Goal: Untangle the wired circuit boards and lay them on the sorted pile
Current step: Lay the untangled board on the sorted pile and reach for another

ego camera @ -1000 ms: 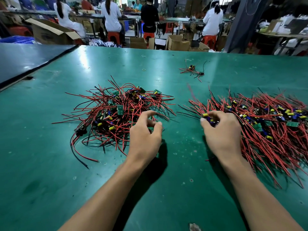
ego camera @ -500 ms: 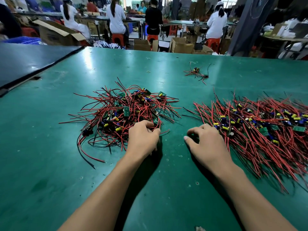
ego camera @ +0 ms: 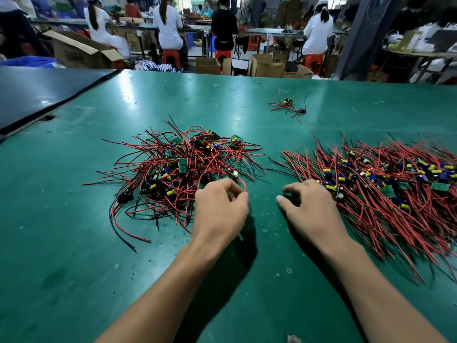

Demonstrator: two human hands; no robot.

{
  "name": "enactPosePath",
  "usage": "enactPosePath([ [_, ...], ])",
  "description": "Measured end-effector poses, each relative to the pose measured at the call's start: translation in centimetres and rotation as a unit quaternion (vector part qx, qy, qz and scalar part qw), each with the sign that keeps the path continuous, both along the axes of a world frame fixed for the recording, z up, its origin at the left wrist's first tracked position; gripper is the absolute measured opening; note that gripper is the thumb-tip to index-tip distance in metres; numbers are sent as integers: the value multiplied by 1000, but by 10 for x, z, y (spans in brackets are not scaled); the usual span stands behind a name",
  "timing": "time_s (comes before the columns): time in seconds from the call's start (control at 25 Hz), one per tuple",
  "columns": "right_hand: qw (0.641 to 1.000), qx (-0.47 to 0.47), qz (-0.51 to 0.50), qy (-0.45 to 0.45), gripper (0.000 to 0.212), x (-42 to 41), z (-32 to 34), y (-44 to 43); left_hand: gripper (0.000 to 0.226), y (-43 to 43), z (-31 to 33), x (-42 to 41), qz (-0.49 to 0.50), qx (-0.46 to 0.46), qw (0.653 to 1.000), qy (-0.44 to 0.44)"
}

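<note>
- head view: a green table [ego camera: 74,268] carried two masses of wired circuit boards, well apart, with both bare forearms reaching in between them
- the tangled heap [ego camera: 173,167] lay on the left, with red and black leads crossing every way and small green boards and yellow and blue capacitors buried among them
- the sorted pile [ego camera: 395,194] lay on the right, its red leads combed roughly one way and fanning toward its near and left edges, with the boards gathered along its middle
- the left hand [ego camera: 220,206] sat at the heap's near right edge, fingers curled, pinching a red wire [ego camera: 244,186] that arched over the forefinger; the board on that wire was hidden
- the right hand [ego camera: 311,206] lay palm down between the two masses, thumb stretched toward the left hand, fingers loosely bent with their tips at the sorted pile's near left edge; nothing showed in its grip, so i read it as released
- a stray board [ego camera: 288,105] with a few leads lay alone farther up the table, apart from both masses
- beyond the table, people [ego camera: 168,28] sat on red stools [ego camera: 171,55] among cardboard boxes [ego camera: 267,65]
- progress, as a judgement: the sorted pile looked the larger, so the work seemed past halfway, yet a dense heap remained; the step in hand looked like teasing one unit free, and laying it on the pile was not yet done
</note>
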State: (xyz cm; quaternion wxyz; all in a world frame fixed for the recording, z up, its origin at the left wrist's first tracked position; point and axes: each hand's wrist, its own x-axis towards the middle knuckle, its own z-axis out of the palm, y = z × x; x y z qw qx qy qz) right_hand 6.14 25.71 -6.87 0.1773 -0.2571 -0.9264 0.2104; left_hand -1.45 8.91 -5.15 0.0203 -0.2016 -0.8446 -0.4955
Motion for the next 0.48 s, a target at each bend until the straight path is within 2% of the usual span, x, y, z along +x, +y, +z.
enactPosePath([
  [0.08,994,-55,86,32,47,0,3,-7,11,5,7,13,-89,99,983,-126],
  [0.16,984,-77,148,60,54,-1,4,-11,8,6,12,22,-205,136,939,-242],
  [0.28,964,-162,125,169,27,-2,6,-13,5,2,14,20,-328,131,877,-325],
  [0.32,948,-226,112,196,23,-2,9,-12,7,1,14,17,-347,139,860,-348],
  [0.4,886,-377,100,249,26,-1,16,-12,17,-2,12,11,-368,145,833,-386],
  [0.48,825,-474,104,289,30,-1,22,-14,23,-1,8,13,-372,121,834,-389],
])
